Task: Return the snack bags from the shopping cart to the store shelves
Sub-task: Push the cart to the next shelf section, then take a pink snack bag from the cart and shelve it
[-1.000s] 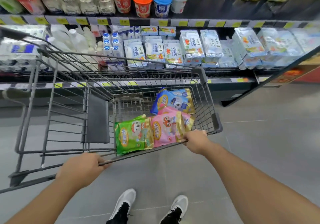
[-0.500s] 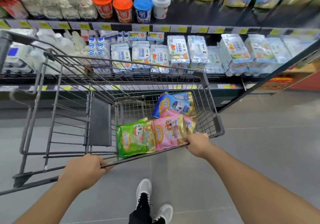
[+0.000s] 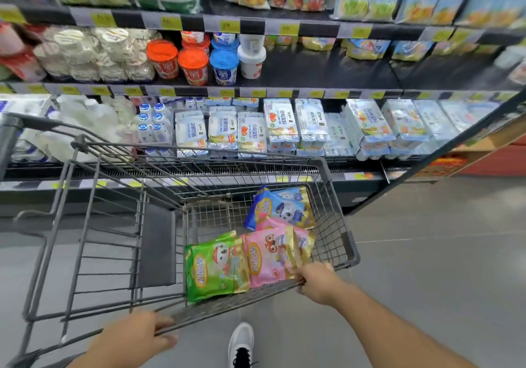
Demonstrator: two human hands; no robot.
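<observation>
The left hand point(image 3: 133, 339) curls around the near rail of the shopping cart point(image 3: 119, 196), and the right hand point(image 3: 318, 282) grips the same rail farther along, by the cart's corner. The cart is grey wire mesh with a flat solid panel in its folding seat. In its basket lie glossy, crinkled snack bags: a green bag point(image 3: 213, 265) against the near wall, a pink bag point(image 3: 270, 256) touching its right edge, and a blue bag point(image 3: 279, 208) propped behind the pink one. A white sneaker point(image 3: 242, 342) stands on the smooth grey floor point(image 3: 427, 253). Beyond the cart, dark store shelves point(image 3: 313, 71) with yellow price tags hold 2 orange-lidded cups point(image 3: 179, 62), a blue-lidded cup point(image 3: 225, 67) and shrink-wrapped multipacks point(image 3: 284, 125).
</observation>
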